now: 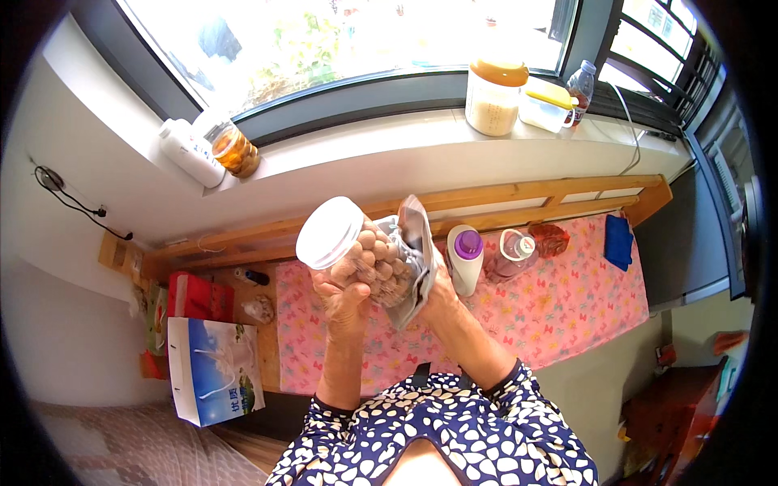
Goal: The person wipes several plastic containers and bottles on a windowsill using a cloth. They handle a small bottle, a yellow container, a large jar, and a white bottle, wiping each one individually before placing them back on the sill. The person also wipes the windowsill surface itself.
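My left hand [344, 298] grips a clear jar [356, 255] with a white lid, filled with round brown nuts and tilted toward me. Pressed against the jar's right side is a silvery plastic bag [420, 259], which my right hand [442, 292] holds from below. Both hands are raised above a table covered by a pink patterned cloth [559, 308].
On the cloth stand a white bottle with a purple cap [465, 257], a clear bottle [512, 253] and a reddish packet [549, 238]. The windowsill holds several jars and bottles [494, 95]. A blue-and-white paper bag [215, 368] and red box [197, 296] sit at the left.
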A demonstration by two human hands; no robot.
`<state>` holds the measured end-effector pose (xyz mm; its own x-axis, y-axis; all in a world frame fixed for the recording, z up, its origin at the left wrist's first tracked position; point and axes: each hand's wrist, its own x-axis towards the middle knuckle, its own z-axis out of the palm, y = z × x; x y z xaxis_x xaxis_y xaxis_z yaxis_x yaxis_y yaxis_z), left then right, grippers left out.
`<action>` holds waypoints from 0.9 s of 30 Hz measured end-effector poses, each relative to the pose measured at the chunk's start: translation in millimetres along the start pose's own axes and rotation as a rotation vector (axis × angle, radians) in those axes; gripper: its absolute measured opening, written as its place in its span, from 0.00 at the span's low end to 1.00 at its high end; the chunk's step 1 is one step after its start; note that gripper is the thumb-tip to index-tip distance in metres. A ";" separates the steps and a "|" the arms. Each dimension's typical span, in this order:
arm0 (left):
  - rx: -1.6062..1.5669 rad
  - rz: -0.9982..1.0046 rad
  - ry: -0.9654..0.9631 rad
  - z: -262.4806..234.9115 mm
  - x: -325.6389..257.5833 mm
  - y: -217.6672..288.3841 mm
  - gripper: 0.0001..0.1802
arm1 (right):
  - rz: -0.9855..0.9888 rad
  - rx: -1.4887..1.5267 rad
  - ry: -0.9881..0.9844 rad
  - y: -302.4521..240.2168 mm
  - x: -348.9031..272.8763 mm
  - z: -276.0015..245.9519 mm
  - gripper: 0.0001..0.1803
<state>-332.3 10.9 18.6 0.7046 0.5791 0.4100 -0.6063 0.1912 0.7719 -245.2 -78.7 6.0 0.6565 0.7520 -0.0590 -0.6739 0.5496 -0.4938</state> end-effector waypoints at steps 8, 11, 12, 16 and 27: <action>-0.163 -0.131 0.192 -3.1 -8.7 -6.5 0.40 | -0.630 -0.681 0.282 -12.7 14.5 19.2 0.20; 0.047 0.055 0.188 15.5 -6.4 -6.3 0.31 | -0.797 -0.935 0.063 -9.6 -12.6 33.7 0.20; 0.148 0.069 0.163 14.4 -7.3 -5.5 0.30 | -0.960 -0.983 -0.025 -5.3 -20.7 32.5 0.20; 0.320 0.058 0.094 -2.2 -13.9 -9.9 0.31 | -1.195 -1.274 -0.338 -7.8 -39.2 32.5 0.22; -0.059 -0.034 0.077 16.4 -21.2 15.6 0.34 | -0.467 -0.730 -0.177 -45.3 -2.6 70.9 0.18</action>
<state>-350.7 -11.3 30.0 0.6957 0.6306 0.3439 -0.6050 0.2563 0.7539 -240.5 -79.8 90.0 0.7076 0.5877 0.3924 0.0738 0.4908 -0.8681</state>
